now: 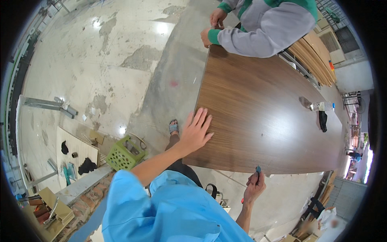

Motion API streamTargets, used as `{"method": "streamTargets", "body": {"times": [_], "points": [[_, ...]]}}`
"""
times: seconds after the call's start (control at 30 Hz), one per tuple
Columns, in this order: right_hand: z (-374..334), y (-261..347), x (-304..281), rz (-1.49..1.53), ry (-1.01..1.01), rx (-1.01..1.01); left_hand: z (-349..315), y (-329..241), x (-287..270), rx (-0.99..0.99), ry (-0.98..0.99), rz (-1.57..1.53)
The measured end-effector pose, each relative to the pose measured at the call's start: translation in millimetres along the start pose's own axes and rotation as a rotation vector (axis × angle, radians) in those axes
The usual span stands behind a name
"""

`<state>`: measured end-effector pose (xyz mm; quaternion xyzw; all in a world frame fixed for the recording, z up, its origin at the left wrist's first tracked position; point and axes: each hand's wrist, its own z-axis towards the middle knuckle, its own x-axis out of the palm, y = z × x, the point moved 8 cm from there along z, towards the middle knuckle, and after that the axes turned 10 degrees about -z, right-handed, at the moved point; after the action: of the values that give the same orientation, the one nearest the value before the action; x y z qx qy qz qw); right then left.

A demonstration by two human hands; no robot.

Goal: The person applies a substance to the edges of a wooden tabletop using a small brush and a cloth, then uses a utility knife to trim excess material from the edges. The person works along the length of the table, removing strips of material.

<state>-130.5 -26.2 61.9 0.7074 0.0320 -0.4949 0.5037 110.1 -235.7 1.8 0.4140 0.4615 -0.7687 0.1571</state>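
A large brown wood-grain board [246,133] lies in front of me. My left hand [196,131] rests flat on its left edge, fingers spread, palm down. At the near edge my right hand [255,186] is closed around a small hand tool [258,170] with a teal end; its exact kind is too small to make out. The tool's tip touches or overlaps the board's edge. At the far left corner a co-worker in a grey and green top [262,30] has both hands [213,30] at the board's edge, holding something I cannot make out.
A clear plastic bottle [322,106] and a black item [323,121] lie on the board's right part. A green plastic crate [125,153] stands on the floor at left, near a pale panel [76,145] with scattered items. Stacked boards [312,56] lean at the back right.
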Motion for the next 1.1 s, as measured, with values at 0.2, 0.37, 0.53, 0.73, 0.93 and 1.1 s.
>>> {"method": "streamTargets", "body": {"times": [0.2,0.37,0.53,0.73,0.93,1.1], "points": [[-55.3,-37.1,-27.0,0.047,-0.104,0.081,-96.1,-110.5,73.7,0.558,0.415,-0.434],[-62.5,-51.9,-37.8,0.154,-0.2,0.172,-101.6,-80.6,67.3,0.553,0.316,-0.239],[-49.1,-41.1,-43.0,0.151,-0.308,0.179,-17.3,-10.6,44.3,0.544,0.397,-0.199],[-44.7,-13.3,-13.1,0.139,-0.331,0.314,101.7,70.7,21.1,0.1,-0.078,-0.214],[-33.7,32.1,30.7,0.07,-0.257,0.299,225.3,135.2,33.4,-0.015,-0.252,-0.314],[-31.0,48.2,50.3,0.057,-0.258,0.351,200.2,135.1,36.6,-0.12,-0.21,-0.471]]}}
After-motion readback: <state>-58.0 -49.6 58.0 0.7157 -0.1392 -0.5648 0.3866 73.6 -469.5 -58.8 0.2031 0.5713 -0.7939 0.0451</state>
